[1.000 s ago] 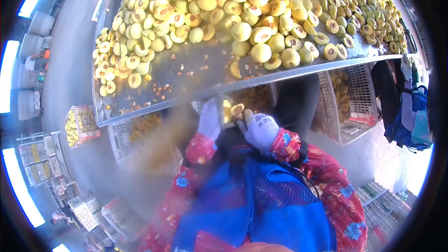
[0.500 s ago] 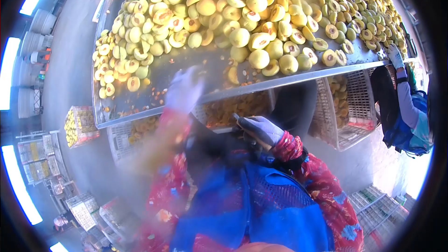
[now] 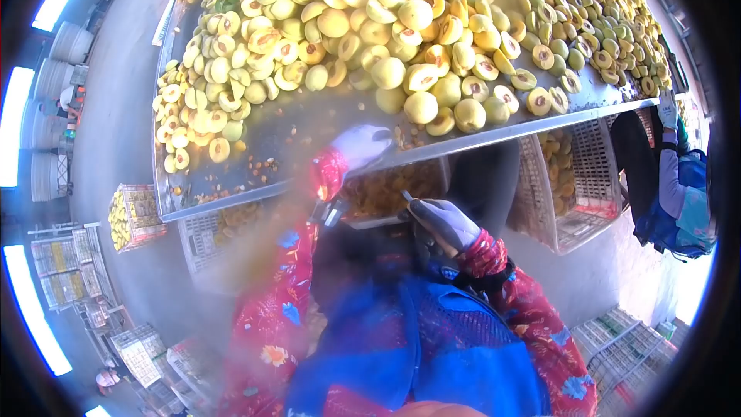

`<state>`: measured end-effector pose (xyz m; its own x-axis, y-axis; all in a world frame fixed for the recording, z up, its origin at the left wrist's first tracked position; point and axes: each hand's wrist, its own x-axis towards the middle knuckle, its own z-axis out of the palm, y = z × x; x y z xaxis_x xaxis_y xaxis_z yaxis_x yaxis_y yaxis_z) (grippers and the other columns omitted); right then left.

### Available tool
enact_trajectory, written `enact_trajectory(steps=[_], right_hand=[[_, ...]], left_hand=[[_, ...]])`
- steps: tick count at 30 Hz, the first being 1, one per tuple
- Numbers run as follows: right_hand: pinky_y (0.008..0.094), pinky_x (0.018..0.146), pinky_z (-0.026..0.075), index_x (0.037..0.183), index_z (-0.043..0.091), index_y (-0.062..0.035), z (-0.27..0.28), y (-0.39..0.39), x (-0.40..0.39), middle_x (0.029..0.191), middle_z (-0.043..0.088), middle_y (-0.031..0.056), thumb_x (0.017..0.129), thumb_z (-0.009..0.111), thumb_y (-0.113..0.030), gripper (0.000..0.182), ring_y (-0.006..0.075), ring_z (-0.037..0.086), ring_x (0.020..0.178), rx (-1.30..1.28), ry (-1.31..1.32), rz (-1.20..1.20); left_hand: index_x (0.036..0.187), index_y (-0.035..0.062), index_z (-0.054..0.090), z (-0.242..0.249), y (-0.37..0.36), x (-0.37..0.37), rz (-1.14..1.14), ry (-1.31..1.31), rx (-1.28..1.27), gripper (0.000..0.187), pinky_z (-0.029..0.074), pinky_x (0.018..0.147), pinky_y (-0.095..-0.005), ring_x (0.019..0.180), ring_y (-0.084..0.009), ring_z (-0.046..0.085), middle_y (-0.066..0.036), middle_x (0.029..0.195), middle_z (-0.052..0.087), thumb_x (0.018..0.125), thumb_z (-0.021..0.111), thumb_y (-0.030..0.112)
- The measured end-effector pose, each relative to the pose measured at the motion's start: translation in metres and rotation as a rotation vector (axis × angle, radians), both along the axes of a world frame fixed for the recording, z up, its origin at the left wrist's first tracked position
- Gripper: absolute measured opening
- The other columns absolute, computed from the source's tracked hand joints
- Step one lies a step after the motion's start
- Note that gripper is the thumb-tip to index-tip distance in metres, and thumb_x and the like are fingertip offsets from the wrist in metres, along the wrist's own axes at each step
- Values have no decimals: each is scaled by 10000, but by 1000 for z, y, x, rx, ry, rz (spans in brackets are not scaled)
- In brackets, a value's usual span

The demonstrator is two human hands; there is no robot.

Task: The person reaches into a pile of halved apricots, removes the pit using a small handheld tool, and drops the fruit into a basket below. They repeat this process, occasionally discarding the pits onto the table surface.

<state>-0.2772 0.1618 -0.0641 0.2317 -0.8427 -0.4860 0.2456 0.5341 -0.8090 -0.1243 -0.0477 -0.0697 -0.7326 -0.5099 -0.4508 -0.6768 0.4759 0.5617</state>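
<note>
Nearest, a blue apron (image 3: pixel 471 355) is lying below both hands' fingers, and flowered sleeves are reaching up to the wrists. The right hand (image 3: pixel 448 224) is grasping a slim tool (image 3: pixel 407 195), its fingers closing around it and the tip poking out past them. Just beyond the right fingers, and below the left ones, a crate (image 3: pixel 445 173) is holding fruit under the table's edge. The left hand (image 3: pixel 360 147) is reaching over the table's near rim, its fingers bending; whether they are gripping anything, I cannot tell. The table (image 3: pixel 305 127) is spreading out around and beyond those fingers, with small pits (image 3: pixel 262 164) scattering to their left. The nearest fruit (image 3: pixel 421 107) is sitting to the right of the left fingertips and a little beyond, and the main pile is rising behind it, many pieces showing cut faces. Another crate (image 3: pixel 202 241) is standing left of the left fingers, and a third (image 3: pixel 594 147) is standing well right of the right fingers. Farther right, a co-worker's gloved hand (image 3: pixel 668 112) is resting by the table's edge.
</note>
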Motion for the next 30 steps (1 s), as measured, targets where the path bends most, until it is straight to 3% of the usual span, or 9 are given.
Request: enact_trajectory(steps=[5, 11, 15, 19, 21, 23, 26, 28, 30], right_hand=[[234, 463, 362, 942, 605, -16, 1, 3, -7, 641, 502, -18, 982, 473, -406, 414, 65, 452, 506, 169, -72, -100], [242, 478, 383, 915, 601, -13, 1, -3, -6, 621, 503, -6, 981, 468, -393, 408, 77, 473, 520, 89, 67, -45], [245, 497, 395, 942, 607, -7, 7, -5, 3, 622, 511, 3, 982, 465, -360, 383, 89, 482, 526, 66, 66, -100], [255, 512, 407, 964, 603, -2, 15, -5, 5, 646, 520, -4, 980, 491, -305, 324, 91, 497, 546, 65, 85, -173], [226, 503, 389, 991, 598, -18, 3, -6, 10, 688, 542, -18, 981, 503, -304, 302, 63, 496, 554, -122, 240, -208], [314, 548, 447, 1013, 581, 13, 38, -19, 11, 714, 567, 60, 965, 512, -214, 242, 153, 560, 600, -127, 332, -85], [388, 584, 486, 1050, 563, 20, 47, -34, 20, 755, 598, 149, 955, 506, -159, 210, 272, 620, 649, -487, 595, 33], [455, 585, 489, 1092, 527, 12, 62, -42, 31, 739, 619, 206, 945, 509, -155, 224, 388, 622, 673, -539, 633, 25], [425, 561, 480, 1084, 514, 41, 56, -43, 41, 711, 625, 199, 949, 515, -152, 235, 376, 628, 635, -580, 690, -40]], left_hand=[[1137, 36, 623, 52, 10, 28, 88, 274, 455, 375, 435, 942, -326, 1045, -209, 598, -126, 1084, 657, 925, 537, 332], [1246, 72, 556, 50, -54, 40, 549, 167, -44, 425, 471, 913, -361, 1100, -251, 589, -134, 1172, 630, 864, 597, 254], [1389, 104, 383, -45, -116, 40, 289, -313, -691, 665, 420, 1009, -421, 1208, -370, 505, -214, 1379, 453, 790, 637, 241], [1341, 93, 394, -48, -119, 45, 527, -59, -393, 572, 502, 913, -416, 1088, -363, 594, -221, 1261, 540, 824, 604, 215], [1211, 69, 452, -2, -74, 56, 900, 510, 576, 362, 508, 446, -339, 590, -238, 646, -168, 935, 589, 900, 557, 222], [1279, 43, 432, 14, -43, 69, 853, 698, 835, 431, 495, 477, -282, 540, -181, 580, -136, 856, 604, 924, 577, 241], [1220, 26, 508, 30, 21, 75, 831, 890, 628, 397, 473, 489, -266, 553, -140, 558, -96, 849, 625, 965, 514, 330], [1199, 39, 540, 43, 40, 73, 944, 814, 836, 451, 471, 524, -257, 631, -122, 577, -79, 908, 634, 985, 448, 426], [1256, 55, 515, 60, 57, 64, 932, 612, 718, 502, 486, 616, -278, 757, -160, 613, -92, 1006, 628, 990, 423, 470]])
